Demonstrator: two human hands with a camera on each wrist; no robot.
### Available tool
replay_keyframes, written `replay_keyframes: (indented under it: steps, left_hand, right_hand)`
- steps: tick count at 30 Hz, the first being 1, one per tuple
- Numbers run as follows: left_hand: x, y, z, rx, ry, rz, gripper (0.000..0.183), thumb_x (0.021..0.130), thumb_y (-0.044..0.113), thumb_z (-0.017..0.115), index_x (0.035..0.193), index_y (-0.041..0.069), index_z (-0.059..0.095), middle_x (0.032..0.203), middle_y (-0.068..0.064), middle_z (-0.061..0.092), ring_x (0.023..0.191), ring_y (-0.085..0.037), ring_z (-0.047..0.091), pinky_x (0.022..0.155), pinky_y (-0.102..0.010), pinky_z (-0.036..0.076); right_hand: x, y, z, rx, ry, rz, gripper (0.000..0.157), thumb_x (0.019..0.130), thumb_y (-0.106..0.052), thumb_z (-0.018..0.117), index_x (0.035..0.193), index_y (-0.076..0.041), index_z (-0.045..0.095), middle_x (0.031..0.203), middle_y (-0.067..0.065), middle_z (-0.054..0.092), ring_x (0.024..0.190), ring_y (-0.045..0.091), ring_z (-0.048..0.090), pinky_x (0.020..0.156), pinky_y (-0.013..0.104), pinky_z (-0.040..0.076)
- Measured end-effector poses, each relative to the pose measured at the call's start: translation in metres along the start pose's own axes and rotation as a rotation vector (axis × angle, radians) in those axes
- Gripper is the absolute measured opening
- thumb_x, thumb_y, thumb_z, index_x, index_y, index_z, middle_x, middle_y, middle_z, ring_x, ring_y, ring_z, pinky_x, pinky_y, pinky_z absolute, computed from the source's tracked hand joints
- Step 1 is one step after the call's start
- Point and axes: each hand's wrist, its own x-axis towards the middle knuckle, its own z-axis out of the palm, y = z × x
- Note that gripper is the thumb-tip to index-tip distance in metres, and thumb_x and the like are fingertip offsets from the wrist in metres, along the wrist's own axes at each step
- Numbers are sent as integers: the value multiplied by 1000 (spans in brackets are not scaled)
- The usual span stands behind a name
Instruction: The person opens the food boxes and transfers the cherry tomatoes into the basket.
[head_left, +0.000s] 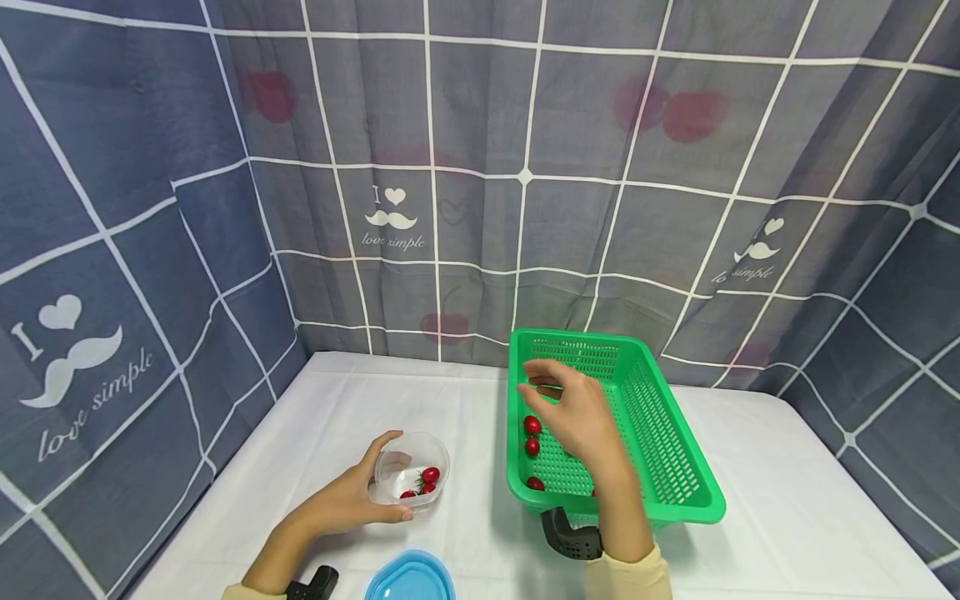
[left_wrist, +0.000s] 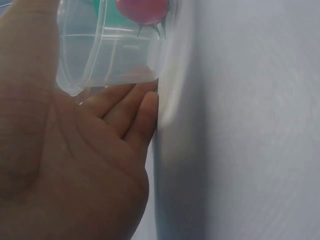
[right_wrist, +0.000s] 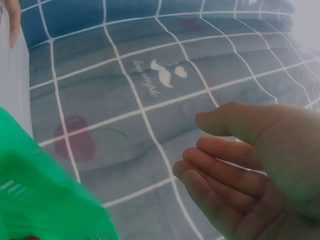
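Note:
My left hand (head_left: 348, 496) holds a clear plastic container (head_left: 412, 450) on the white table, thumb and fingers curved round its sides. Several red cherry tomatoes (head_left: 430, 475) with green stems lie inside it; one tomato (left_wrist: 144, 10) shows through the wall in the left wrist view. Over the left part of a green plastic basket (head_left: 678, 450) hovers my right hand (head_left: 577, 412), its fingers loosely bent and nothing between them. Below it, more cherry tomatoes (head_left: 532, 447) rest on the basket's floor along the left side. My right forearm hides part of the basket's near end.
A light blue lid (head_left: 412, 579) lies on the white tablecloth (head_left: 360, 392) at the near edge, partly out of frame. Grey-blue checked curtains (head_left: 480, 217) enclose the back and both sides; the basket's far end stands close to the back curtain.

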Motion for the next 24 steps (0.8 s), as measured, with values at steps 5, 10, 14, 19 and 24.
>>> replay_keyframes:
  steps: [5,10,14,19,24]
  left_hand:
    - [0,1,0,-4,-2,-2,114,76,47,90,161,25,18,146,-3,57,136,-32,50,105,-60,41]
    - [0,1,0,-6,-2,1,114,76,48,90,161,25,18,146,-2,57,135,-30,51,105,-58,42]
    - [0,1,-1,1,1,4,114,76,47,90,161,24,18,145,-3,57,135,-31,51,104,-58,42]
    - [0,-1,0,-11,0,13,114,76,46,90,161,23,18,145,-3,58,134,-30,52,105,-56,42]
    - [0,-2,0,-23,-6,19,113,76,45,91,160,24,19,145,-3,58,134,-29,52,105,-56,42]
  right_hand:
    - [0,-4,10,15,-31,-2,29,93,-18,77,121,-13,73,117,6,75,110,22,72,95,39,57]
    - [-1,-7,20,15,-46,-19,29,93,-18,77,121,-12,74,116,5,75,108,23,73,94,39,58]
    - [0,-9,30,6,-58,-58,28,92,-16,78,119,-10,74,114,6,76,106,23,74,93,38,58]
    - [-1,-13,41,0,-91,-87,25,92,-15,78,116,-8,74,111,6,77,103,24,74,92,37,59]
    - [-2,-15,49,-16,-125,-108,25,93,-16,77,116,-7,74,110,7,77,101,23,75,90,37,59]
